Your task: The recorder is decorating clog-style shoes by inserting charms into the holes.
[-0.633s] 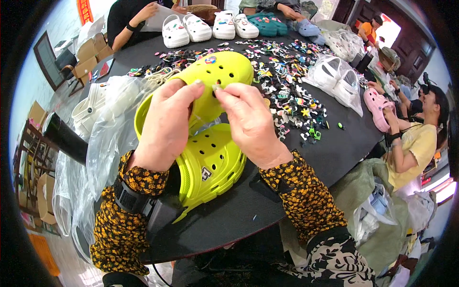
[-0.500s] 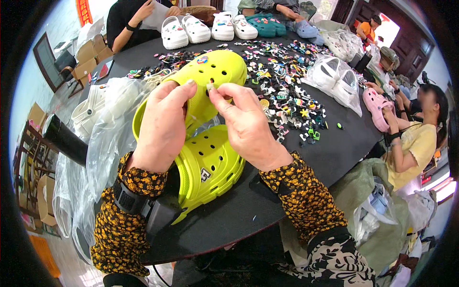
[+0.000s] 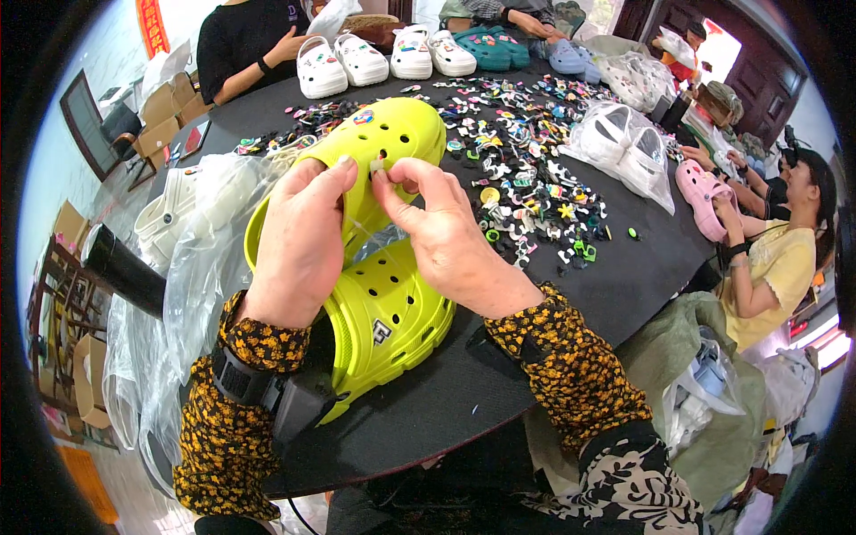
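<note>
My left hand (image 3: pixel 299 236) is closed round the opening of a lime-yellow clog (image 3: pixel 406 120), thumb on its upper edge, holding it tilted above the table. One small colourful charm (image 3: pixel 364 116) sits in this clog near the toe. My right hand (image 3: pixel 450 232) pinches at a hole in the clog's top, thumb and forefinger together; what is between them is mostly hidden, with only a tiny reddish bit showing. Below, a matching lime-yellow clog (image 3: pixel 406 294) rests on the table beneath my hands. It carries a black-and-white letter-shaped charm (image 3: pixel 382 332).
Loose shoe charms (image 3: pixel 535 169) are heaped on the black table (image 3: pixel 615 294). White clogs (image 3: pixel 361 58) and teal clogs (image 3: pixel 490 49) line the far side. Bagged white clogs (image 3: pixel 620 147) lie right, clear plastic (image 3: pixel 223 232) left. A person at right holds a pink clog (image 3: pixel 704 196).
Both hands and the held clog have shifted slightly left, the right fingertips staying at the same hole. Across the table at left, a person's hand has moved lower, beside the white clogs.
</note>
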